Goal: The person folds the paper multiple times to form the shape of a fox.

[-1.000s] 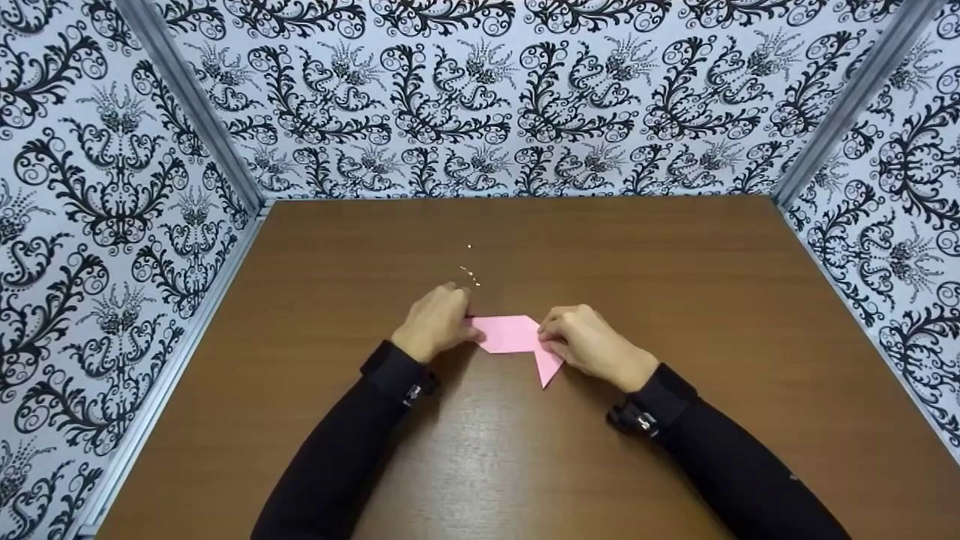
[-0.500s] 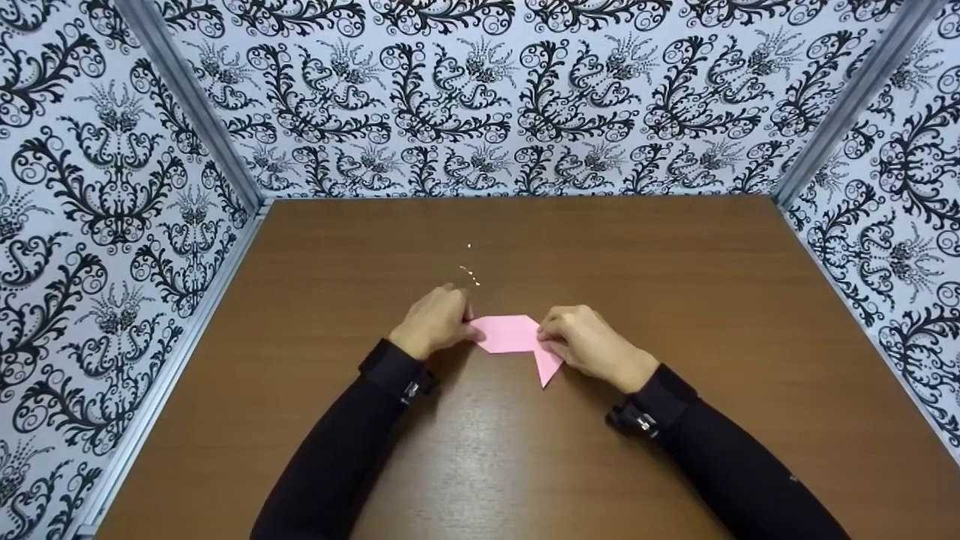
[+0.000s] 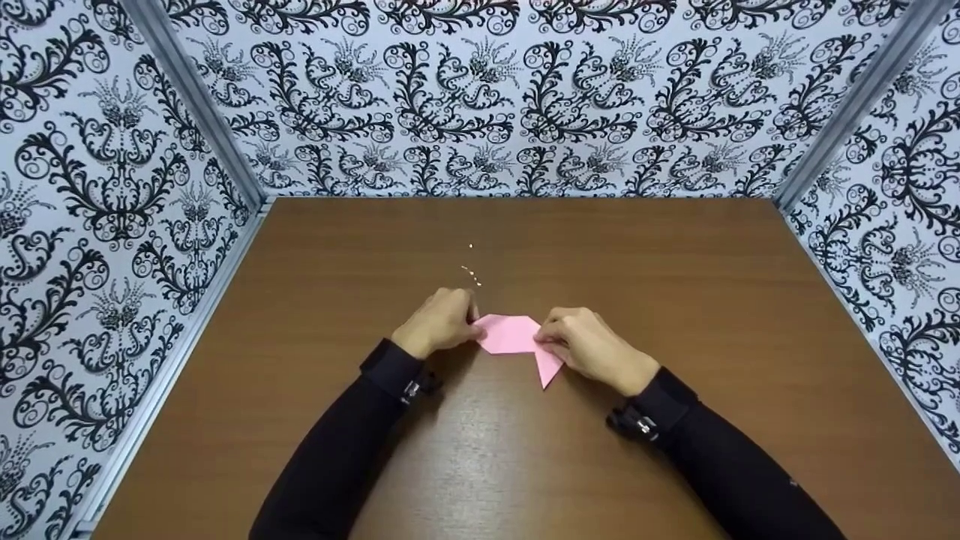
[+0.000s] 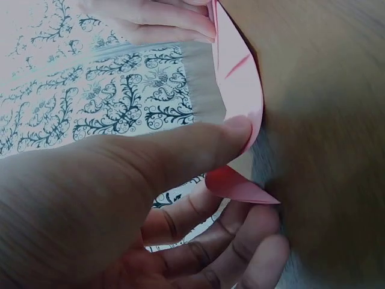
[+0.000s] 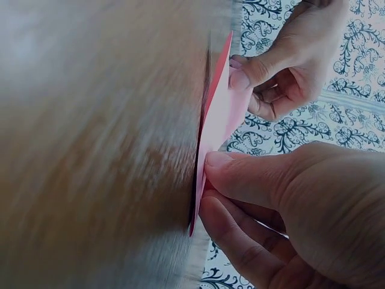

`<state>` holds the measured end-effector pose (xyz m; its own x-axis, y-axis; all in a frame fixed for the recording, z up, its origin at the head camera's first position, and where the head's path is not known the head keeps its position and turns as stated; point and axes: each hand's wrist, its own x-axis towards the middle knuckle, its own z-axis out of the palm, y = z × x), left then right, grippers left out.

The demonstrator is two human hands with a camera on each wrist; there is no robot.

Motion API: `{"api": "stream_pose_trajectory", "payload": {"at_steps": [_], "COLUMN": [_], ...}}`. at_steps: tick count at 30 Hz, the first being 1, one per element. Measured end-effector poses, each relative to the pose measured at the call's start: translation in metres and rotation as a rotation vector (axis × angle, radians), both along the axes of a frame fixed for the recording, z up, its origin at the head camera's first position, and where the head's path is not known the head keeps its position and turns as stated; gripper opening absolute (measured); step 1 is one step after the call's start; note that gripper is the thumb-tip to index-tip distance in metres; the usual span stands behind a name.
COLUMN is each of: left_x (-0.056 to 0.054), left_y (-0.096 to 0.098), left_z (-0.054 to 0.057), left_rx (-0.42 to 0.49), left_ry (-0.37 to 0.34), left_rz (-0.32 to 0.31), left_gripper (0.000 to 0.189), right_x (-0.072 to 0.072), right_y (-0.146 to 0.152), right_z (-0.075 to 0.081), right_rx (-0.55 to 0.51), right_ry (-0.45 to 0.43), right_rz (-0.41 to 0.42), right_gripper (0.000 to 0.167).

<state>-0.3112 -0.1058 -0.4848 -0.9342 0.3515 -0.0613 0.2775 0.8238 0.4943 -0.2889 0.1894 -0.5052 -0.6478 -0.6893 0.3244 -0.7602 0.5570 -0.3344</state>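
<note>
A folded strip of pink paper (image 3: 507, 334) lies between my two hands on the brown table, with a pointed flap (image 3: 548, 367) angling toward me at its right end. My left hand (image 3: 439, 322) pinches the left end. In the left wrist view its thumb presses the paper's face while the fingers curl behind, and a tail of paper (image 4: 246, 188) sticks out past the thumb, bent upward. My right hand (image 3: 592, 345) pinches the right end by the flap, thumb on top, as the right wrist view shows. Its other fingertips are partly hidden behind the paper (image 5: 212, 129).
Small white specks (image 3: 471, 274) dot the table (image 3: 645, 255) beyond my left hand. Patterned black-and-white walls (image 3: 480, 97) with grey corner posts (image 3: 202, 112) enclose the back and sides. Dark sleeves and wrist-worn cameras (image 3: 634, 421) cover both forearms.
My left hand has shifted slightly to the right and the left end of the pink paper now bends up more. The right hand has stayed nearly still at the flap.
</note>
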Motion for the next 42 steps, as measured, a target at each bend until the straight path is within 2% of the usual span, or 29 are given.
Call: {"api": "stream_pose_trajectory", "payload": {"at_steps": [5, 12, 17, 20, 25, 34, 42], "left_x": [0.001, 0.002, 0.003, 0.005, 0.011, 0.025, 0.029], "left_y": [0.001, 0.0, 0.002, 0.004, 0.008, 0.025, 0.035], "left_z": [-0.001, 0.007, 0.012, 0.014, 0.016, 0.017, 0.007], "left_rx": [0.049, 0.101, 0.102, 0.108, 0.127, 0.129, 0.141], "left_ry": [0.007, 0.033, 0.055, 0.094, 0.154, 0.116, 0.178], "left_rz": [-0.01, 0.009, 0.016, -0.008, -0.051, -0.116, -0.172], "left_gripper": [0.018, 0.027, 0.014, 0.003, 0.008, 0.014, 0.013], "right_x": [0.002, 0.003, 0.002, 0.001, 0.001, -0.001, 0.0], "right_y": [0.001, 0.002, 0.003, 0.003, 0.002, 0.001, 0.001], "right_z": [-0.002, 0.0, 0.0, 0.0, 0.001, 0.002, 0.001], "right_rx": [0.003, 0.001, 0.007, 0.012, 0.013, 0.012, 0.013], "right_ry": [-0.012, -0.023, -0.033, -0.031, -0.024, -0.014, -0.015], "right_rz": [0.002, -0.003, -0.007, -0.006, 0.004, 0.018, 0.02], "right_gripper": [0.016, 0.018, 0.017, 0.018, 0.017, 0.016, 0.016]}}
